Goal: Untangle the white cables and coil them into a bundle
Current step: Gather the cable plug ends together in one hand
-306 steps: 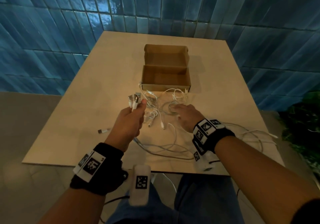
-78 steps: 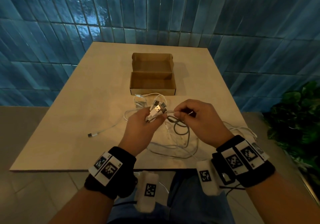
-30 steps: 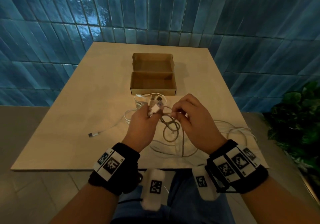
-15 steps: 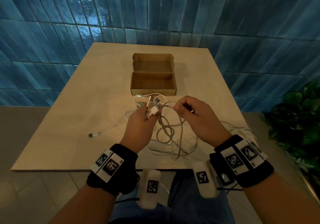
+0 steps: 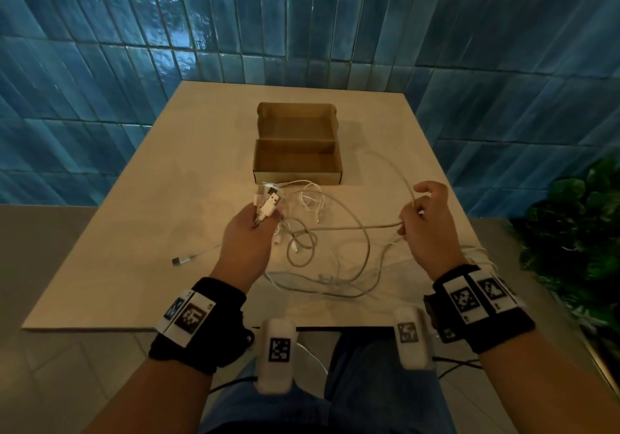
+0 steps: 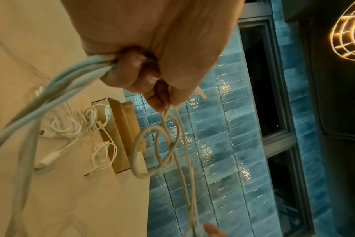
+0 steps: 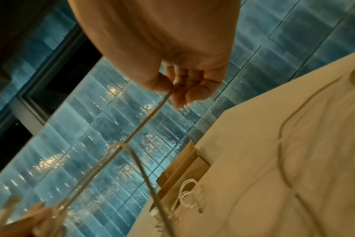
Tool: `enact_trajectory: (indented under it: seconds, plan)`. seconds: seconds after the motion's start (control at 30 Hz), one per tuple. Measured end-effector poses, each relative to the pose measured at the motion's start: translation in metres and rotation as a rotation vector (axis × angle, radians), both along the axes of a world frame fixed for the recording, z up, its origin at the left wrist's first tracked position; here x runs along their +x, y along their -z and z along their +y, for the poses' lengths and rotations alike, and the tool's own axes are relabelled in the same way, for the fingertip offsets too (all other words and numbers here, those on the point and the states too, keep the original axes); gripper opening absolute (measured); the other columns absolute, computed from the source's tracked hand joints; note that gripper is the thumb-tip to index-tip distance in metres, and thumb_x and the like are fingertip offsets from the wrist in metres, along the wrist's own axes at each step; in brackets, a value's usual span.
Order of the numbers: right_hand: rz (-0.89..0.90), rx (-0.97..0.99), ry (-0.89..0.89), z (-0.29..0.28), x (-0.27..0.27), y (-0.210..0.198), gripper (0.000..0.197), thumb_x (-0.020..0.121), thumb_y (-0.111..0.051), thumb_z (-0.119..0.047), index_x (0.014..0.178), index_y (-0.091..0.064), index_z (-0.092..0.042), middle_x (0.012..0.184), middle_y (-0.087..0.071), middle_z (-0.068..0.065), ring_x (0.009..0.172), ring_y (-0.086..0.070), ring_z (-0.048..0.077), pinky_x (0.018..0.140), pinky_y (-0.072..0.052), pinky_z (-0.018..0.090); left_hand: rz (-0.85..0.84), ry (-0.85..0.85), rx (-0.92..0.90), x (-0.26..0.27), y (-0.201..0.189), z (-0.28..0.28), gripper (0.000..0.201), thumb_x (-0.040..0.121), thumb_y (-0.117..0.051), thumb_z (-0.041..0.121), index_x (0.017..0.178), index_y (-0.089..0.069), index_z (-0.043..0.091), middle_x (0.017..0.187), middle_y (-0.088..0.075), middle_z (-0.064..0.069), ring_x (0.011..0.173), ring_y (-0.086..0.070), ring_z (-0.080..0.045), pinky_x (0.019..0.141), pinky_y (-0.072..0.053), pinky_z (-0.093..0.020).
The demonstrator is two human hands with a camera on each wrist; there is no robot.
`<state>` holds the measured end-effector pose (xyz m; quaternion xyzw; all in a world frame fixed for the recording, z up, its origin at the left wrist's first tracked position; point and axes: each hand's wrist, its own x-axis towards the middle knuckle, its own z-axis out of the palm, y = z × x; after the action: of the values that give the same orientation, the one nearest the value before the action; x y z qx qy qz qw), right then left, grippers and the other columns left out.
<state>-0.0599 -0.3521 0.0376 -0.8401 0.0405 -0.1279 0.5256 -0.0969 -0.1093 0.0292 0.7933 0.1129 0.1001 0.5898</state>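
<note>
Several white cables [image 5: 322, 266] lie tangled on the beige table [image 5: 167, 178] in front of me. My left hand [image 5: 250, 232] is raised above the table and grips a bunch of their USB plug ends [image 5: 268, 204]; in the left wrist view its curled fingers [image 6: 136, 77] close round the cords [image 6: 51, 96]. My right hand [image 5: 422, 219] pinches one cable [image 5: 365, 227] between thumb and fingers [image 7: 184, 89] and holds it stretched out to the right. A loose knot-like loop [image 6: 162, 144] hangs on that cable between the two hands.
An open brown cardboard box [image 5: 297, 162] stands mid-table behind the cables. One loose plug [image 5: 183, 261] lies on the table to the left. Thinner white cables [image 6: 87, 128] sit against the box front. A green plant [image 5: 577, 232] is at the right, blue tiled walls behind.
My right hand has swung away to the right, drawing one cable out taut from the bunch; the hands were close together before. The left hand keeps its hold on the plug ends.
</note>
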Motion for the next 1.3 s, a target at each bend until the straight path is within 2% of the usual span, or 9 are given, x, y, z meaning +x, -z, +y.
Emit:
enact_trajectory:
  seconds: [0.07, 0.17, 0.27, 0.4, 0.6, 0.83, 1.03, 1.17, 1.3]
  plan:
    - [0.084, -0.111, 0.001, -0.009, 0.003, 0.006, 0.023, 0.090, -0.048, -0.005, 0.111, -0.043, -0.014, 0.075, -0.050, 0.002, 0.066, -0.059, 0.025, 0.063, -0.049, 0.036, 0.008, 0.015, -0.027, -0.001, -0.002, 0.001, 0.027, 0.098, -0.052, 0.028, 0.085, -0.064, 0.008, 0.058, -0.054, 0.008, 0.056, -0.040, -0.010, 0.056, -0.032, -0.031]
    - [0.256, -0.286, -0.056, -0.015, 0.003, 0.012, 0.005, 0.089, -0.054, -0.015, 0.093, -0.054, -0.019, 0.079, -0.057, -0.001, 0.078, -0.060, 0.026, 0.076, -0.051, 0.041, 0.017, 0.067, -0.073, -0.001, -0.004, -0.001, 0.028, 0.099, -0.049, 0.033, 0.083, -0.061, 0.014, 0.041, -0.044, 0.016, 0.049, -0.032, -0.006, 0.049, -0.027, -0.030]
    - [0.237, -0.354, -0.060, -0.016, 0.000, 0.015, 0.004, 0.088, -0.059, -0.019, 0.093, -0.059, -0.019, 0.086, -0.061, 0.004, 0.078, -0.057, 0.020, 0.075, -0.048, 0.033, 0.006, 0.077, -0.081, 0.001, -0.003, -0.002, 0.027, 0.100, -0.049, 0.033, 0.080, -0.059, 0.017, 0.042, -0.044, 0.015, 0.046, -0.034, -0.005, 0.049, -0.026, -0.028]
    - [-0.091, -0.249, -0.144, 0.008, -0.017, 0.003, 0.009, 0.088, -0.061, -0.012, 0.096, -0.059, -0.017, 0.087, -0.057, -0.001, 0.075, -0.053, 0.005, 0.069, -0.040, 0.007, -0.001, 0.078, -0.104, 0.002, -0.003, -0.007, 0.028, 0.100, -0.048, 0.031, 0.084, -0.060, 0.012, 0.041, -0.043, 0.018, 0.041, -0.035, -0.003, 0.049, -0.026, -0.026]
    - [-0.151, -0.236, -0.464, 0.044, -0.030, 0.000, 0.004, 0.088, -0.064, -0.025, 0.092, -0.064, -0.022, 0.089, -0.054, -0.005, 0.079, -0.055, 0.009, 0.072, -0.044, 0.012, -0.013, 0.122, -0.147, -0.003, -0.003, -0.019, 0.024, 0.100, -0.049, 0.027, 0.079, -0.058, 0.018, 0.044, -0.048, 0.022, 0.043, -0.041, 0.004, 0.054, -0.031, -0.023]
    - [-0.127, -0.286, -0.540, 0.052, -0.029, -0.001, 0.021, 0.083, -0.068, -0.038, 0.086, -0.071, -0.018, 0.089, -0.047, -0.003, 0.083, -0.049, 0.005, 0.071, -0.038, 0.010, -0.030, 0.128, -0.169, -0.005, -0.004, -0.022, 0.020, 0.099, -0.051, 0.026, 0.086, -0.060, 0.015, 0.048, -0.052, 0.022, 0.045, -0.046, 0.005, 0.053, -0.032, -0.021]
    - [-0.140, -0.317, -0.524, 0.056, -0.028, -0.011, 0.007, 0.084, -0.069, -0.022, 0.080, -0.069, -0.016, 0.082, -0.052, -0.007, 0.075, -0.052, 0.007, 0.067, -0.041, 0.016, 0.000, 0.140, -0.204, -0.006, -0.006, -0.027, 0.024, 0.096, -0.056, 0.031, 0.084, -0.060, 0.010, 0.045, -0.043, 0.016, 0.042, -0.037, -0.002, 0.050, -0.027, -0.023]
    - [-0.171, -0.288, -0.460, 0.052, -0.026, -0.014, 0.010, 0.084, -0.068, -0.021, 0.076, -0.068, -0.015, 0.074, -0.056, -0.006, 0.068, -0.053, 0.008, 0.064, -0.043, 0.023, 0.003, 0.253, -0.129, -0.011, -0.014, -0.027, 0.027, 0.091, -0.065, 0.025, 0.065, -0.060, 0.024, 0.042, -0.048, 0.018, 0.041, -0.042, 0.004, 0.045, -0.030, -0.010]
    - [-0.186, -0.314, -0.395, 0.053, -0.028, -0.012, 0.010, 0.083, -0.068, -0.015, 0.073, -0.066, -0.015, 0.073, -0.057, -0.004, 0.067, -0.054, 0.009, 0.063, -0.044, 0.022, 0.001, 0.266, -0.112, -0.008, -0.012, -0.026, 0.036, 0.087, -0.070, 0.036, 0.082, -0.068, 0.000, 0.077, -0.065, -0.022, 0.068, -0.053, -0.013, 0.066, -0.039, -0.032]
